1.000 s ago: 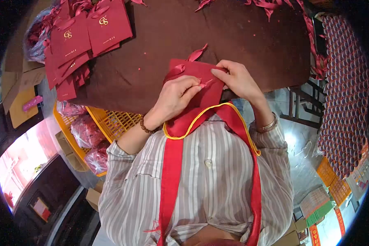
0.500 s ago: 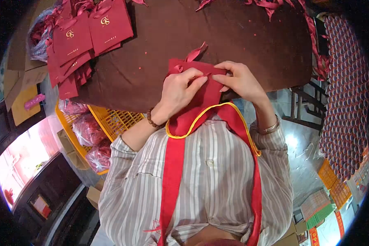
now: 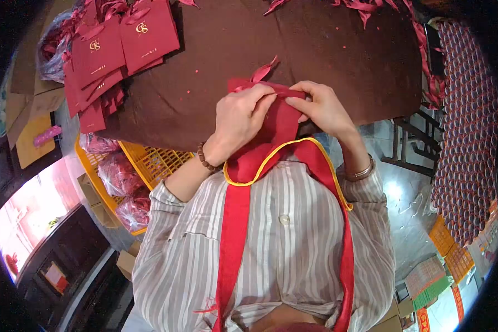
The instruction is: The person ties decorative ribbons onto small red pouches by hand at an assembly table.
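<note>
A dark red paper gift bag (image 3: 282,123) is held in front of my chest at the table's near edge. A red ribbon (image 3: 264,71) sticks up past its far edge. My left hand (image 3: 242,113), with a beaded bracelet at the wrist, is closed in a pinch at the bag's upper edge; what lies between the fingertips is hidden. My right hand (image 3: 325,108) grips the same edge on the right, thumb on the near face and fingers behind. The red apron (image 3: 235,221) with yellow trim hangs just below the bag.
Finished-looking red bags with gold lettering (image 3: 144,41) are piled at the table's far left. Yellow crates (image 3: 155,163) with plastic-wrapped bundles stand below left. Loose ribbons (image 3: 365,11) lie along the far edge. On the right are a dark stool frame (image 3: 412,144) and a patterned sheet of round items (image 3: 467,127).
My left hand has turned and shifted slightly up, its fingertips moving from the bag's face to its upper edge. My right hand stays almost in place.
</note>
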The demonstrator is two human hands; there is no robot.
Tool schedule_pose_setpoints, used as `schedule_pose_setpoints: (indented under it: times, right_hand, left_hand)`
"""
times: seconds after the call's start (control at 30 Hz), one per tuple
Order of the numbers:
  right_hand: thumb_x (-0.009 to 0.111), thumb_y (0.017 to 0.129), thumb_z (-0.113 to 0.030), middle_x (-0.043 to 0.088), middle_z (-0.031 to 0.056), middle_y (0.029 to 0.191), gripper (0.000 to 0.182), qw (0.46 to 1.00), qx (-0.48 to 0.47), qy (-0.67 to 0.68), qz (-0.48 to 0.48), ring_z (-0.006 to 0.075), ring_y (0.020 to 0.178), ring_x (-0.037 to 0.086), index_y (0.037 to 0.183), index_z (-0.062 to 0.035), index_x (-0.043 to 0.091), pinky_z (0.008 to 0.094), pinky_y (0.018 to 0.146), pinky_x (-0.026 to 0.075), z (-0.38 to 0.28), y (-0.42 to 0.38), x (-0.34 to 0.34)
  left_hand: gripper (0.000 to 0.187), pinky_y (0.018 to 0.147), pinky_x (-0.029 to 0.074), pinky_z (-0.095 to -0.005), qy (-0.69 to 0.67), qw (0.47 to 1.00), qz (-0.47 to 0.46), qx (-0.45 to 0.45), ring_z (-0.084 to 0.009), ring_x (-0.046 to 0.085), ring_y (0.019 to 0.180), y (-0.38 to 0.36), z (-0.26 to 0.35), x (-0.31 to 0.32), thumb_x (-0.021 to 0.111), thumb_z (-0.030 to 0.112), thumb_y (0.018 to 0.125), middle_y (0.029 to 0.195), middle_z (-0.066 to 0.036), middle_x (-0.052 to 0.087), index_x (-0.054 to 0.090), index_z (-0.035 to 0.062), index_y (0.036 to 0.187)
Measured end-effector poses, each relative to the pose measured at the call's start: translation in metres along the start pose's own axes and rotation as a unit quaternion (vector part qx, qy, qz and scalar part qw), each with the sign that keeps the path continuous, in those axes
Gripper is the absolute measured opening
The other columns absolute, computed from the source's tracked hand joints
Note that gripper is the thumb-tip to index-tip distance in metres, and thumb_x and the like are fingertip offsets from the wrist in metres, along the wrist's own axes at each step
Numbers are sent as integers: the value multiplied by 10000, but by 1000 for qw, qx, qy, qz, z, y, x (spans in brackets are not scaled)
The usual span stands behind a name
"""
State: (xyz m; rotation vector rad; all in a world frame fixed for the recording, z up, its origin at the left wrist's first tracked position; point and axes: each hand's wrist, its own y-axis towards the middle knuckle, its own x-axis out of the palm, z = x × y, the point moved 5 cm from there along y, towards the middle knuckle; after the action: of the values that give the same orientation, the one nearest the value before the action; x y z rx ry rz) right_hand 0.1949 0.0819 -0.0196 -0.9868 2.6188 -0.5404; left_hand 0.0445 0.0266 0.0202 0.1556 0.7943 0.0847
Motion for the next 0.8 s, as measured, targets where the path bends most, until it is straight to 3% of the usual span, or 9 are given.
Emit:
schedule_pose_setpoints:
  times: [0.13,0.47,0.6,0.8]
  right_hand:
    - [614,839,-126,620,30,809,244,999,19,40,-26,60,630,561,1023,34,601,207,553,483,4,3,1]
    - [608,843,-117,624,45,811,248,999,9,33,-9,75,618,575,1035,40,597,211,557,485,-1,-2,1]
    - [603,842,-111,623,53,819,245,1000,18,20,-13,76,648,579,1030,45,595,216,571,497,-2,-3,0]
    - [586,848,-108,622,52,828,225,999,22,14,-36,77,681,582,1005,53,597,214,583,499,0,-2,-2]
  left_hand:
    - [90,585,475,-344,19,995,50,87,-266,574,698,-4,1,1,649,109,754,761,-82,549,626,77,835]
    - [88,544,456,-378,60,993,3,103,-289,564,639,1,13,14,600,70,762,712,-120,524,526,30,737]
    - [62,552,457,-374,57,995,5,86,-307,572,656,4,14,14,616,46,765,741,-123,553,556,36,778]
    - [109,526,439,-371,101,981,31,160,-265,544,611,2,19,19,598,69,759,685,-109,489,501,42,714]
